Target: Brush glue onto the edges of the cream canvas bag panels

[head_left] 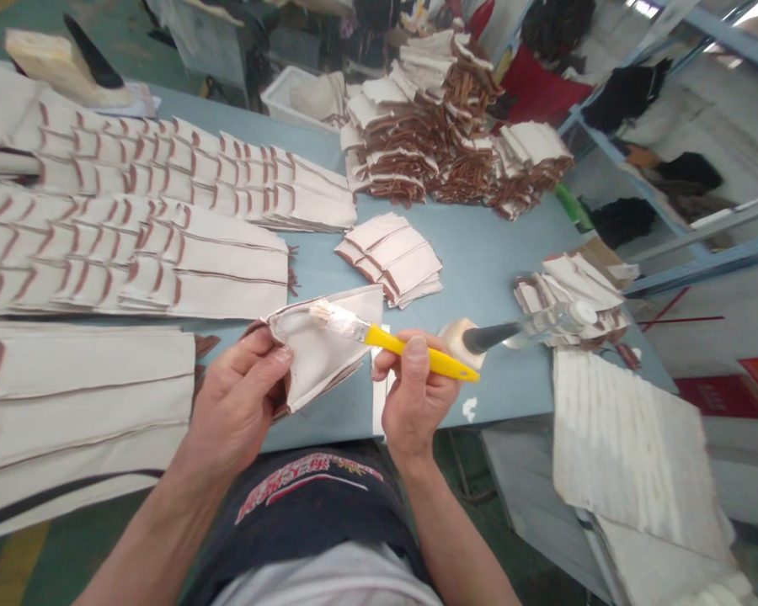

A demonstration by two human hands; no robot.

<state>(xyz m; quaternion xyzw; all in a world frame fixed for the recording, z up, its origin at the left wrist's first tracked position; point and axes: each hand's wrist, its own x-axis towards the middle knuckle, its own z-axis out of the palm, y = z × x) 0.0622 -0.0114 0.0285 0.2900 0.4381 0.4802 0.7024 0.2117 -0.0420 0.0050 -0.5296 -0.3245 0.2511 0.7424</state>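
Note:
My left hand [237,400] pinches the near edge of a whitish leather piece [325,341] with a brown underside, held just above the blue table [480,252]. My right hand [413,391] is closed round the yellow handle of a brush [410,349]. The brush's white bristles rest on the upper edge of the piece. Right of the brush stands a small glue pot [461,341] with a dark-handled tool in it.
Overlapping rows of the same pieces [132,219] cover the table's left half. A small fan of pieces [392,257] lies in the middle, tall stacks [442,126] at the back, another pile [574,295] at right. White boards [632,454] sit off the right edge.

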